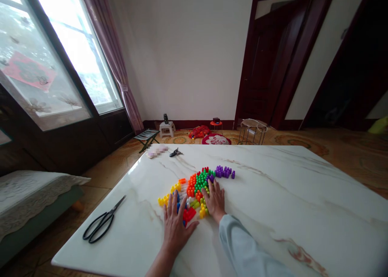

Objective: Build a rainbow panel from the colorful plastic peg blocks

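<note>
Many small rounded plastic toy pegs stand and lie close together on the white marble-patterned table (266, 188). Green pegs (200, 182) and orange pegs (191, 186) fill the middle of the cluster, with purple pegs (222, 171) at the far right. My left hand (176, 224) lies with spread fingers over the near left part, by yellow pegs (163, 200), blue pieces and red pieces (190, 214). At the right side of the cluster, my right hand (216, 200) rests its outstretched fingers against green and purple pegs. Some pieces under both hands are hidden.
Black-handled scissors (104, 222) lie on the table at left. Near the far edge are a small dark tool (176, 152) and a blurred-out item (157, 151). Beyond stand a folding stool (147, 136), a white stool (166, 128) and a round wire-legged stool (253, 131).
</note>
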The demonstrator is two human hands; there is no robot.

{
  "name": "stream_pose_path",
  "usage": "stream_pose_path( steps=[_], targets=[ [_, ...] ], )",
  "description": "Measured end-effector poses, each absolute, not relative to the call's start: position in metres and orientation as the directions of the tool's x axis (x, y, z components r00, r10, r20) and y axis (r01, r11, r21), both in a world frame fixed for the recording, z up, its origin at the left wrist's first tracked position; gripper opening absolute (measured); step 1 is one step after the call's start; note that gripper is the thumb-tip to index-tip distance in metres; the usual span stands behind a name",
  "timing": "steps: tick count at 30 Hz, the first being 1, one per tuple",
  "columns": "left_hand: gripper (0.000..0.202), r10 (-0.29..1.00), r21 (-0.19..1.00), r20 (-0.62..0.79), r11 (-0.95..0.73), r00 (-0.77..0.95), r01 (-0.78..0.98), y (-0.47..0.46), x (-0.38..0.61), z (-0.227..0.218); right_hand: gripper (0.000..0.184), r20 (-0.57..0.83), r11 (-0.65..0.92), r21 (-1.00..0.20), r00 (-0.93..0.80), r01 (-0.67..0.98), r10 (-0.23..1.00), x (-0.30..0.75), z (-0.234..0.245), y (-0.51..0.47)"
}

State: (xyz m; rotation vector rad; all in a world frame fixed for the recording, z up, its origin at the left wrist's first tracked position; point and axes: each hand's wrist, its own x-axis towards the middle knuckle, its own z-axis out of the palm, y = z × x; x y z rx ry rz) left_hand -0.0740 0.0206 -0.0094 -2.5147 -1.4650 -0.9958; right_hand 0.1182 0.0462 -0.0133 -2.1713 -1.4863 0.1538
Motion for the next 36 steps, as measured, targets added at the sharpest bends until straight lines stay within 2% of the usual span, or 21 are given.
stream_pose_path(
  steps=[2,4,6,8,9,11,13,14,16,20,26,33,36],
  targets=[
    [0.074,0.769,0.249,0.544,-0.53,0.335,0.811,0.02,-0.074,-0.007,0.063,0.218,-0.173,-0.513,0.323,0.841,0.921,0.105,-0.012,0.05],
    [0.074,0.783,0.243,0.526,-0.511,0.331,0.824,0.02,-0.074,-0.007,0.059,0.267,0.01,-0.553,0.165,0.833,0.95,0.102,-0.008,0.053],
    [0.074,0.798,0.235,0.508,-0.492,0.325,0.838,0.02,-0.073,-0.007,0.052,0.35,0.202,-0.541,-0.001,0.817,0.937,0.114,-0.001,0.058],
    [0.075,0.805,0.227,0.494,-0.484,0.329,0.845,0.02,-0.073,-0.008,0.045,0.449,0.275,-0.475,-0.039,0.836,0.893,0.138,0.01,0.067],
    [0.075,0.807,0.224,0.488,-0.483,0.331,0.846,0.021,-0.073,-0.009,0.044,0.48,0.211,-0.46,0.041,0.862,0.876,0.153,0.015,0.073],
    [0.074,0.807,0.217,0.482,-0.487,0.341,0.846,0.021,-0.073,-0.01,0.047,0.437,-0.063,-0.485,0.304,0.872,0.847,0.186,0.026,0.088],
    [0.076,0.804,0.208,0.479,-0.494,0.352,0.844,0.022,-0.073,-0.012,0.056,0.235,-0.405,-0.537,0.592,0.74,0.771,0.213,0.033,0.103],
    [0.077,0.802,0.203,0.478,-0.497,0.358,0.844,0.022,-0.073,-0.013,0.061,0.102,-0.506,-0.545,0.652,0.668,0.751,0.222,0.036,0.111],
    [0.08,0.799,0.19,0.476,-0.501,0.367,0.844,0.023,-0.074,-0.014,0.066,-0.025,-0.558,-0.553,0.658,0.618,0.753,0.228,0.038,0.125],
    [0.081,0.792,0.175,0.483,-0.505,0.373,0.845,0.023,-0.074,-0.013,0.06,-0.057,-0.43,-0.6,0.501,0.674,0.864,0.192,0.033,0.147],
    [0.079,0.785,0.192,0.501,-0.512,0.365,0.837,0.023,-0.074,-0.013,0.06,0.029,-0.223,-0.682,0.331,0.697,0.943,0.112,0.025,0.152],
    [0.066,0.763,0.265,0.56,-0.533,0.322,0.803,0.016,-0.075,-0.005,0.058,0.215,0.047,-0.75,0.175,0.66,0.961,0.096,0.018,0.107],
    [0.056,0.771,0.36,0.607,-0.485,0.195,0.797,0.014,-0.082,-0.001,0.056,0.393,0.155,-0.737,0.23,0.658,0.89,0.108,0.001,0.07]
  ],
)
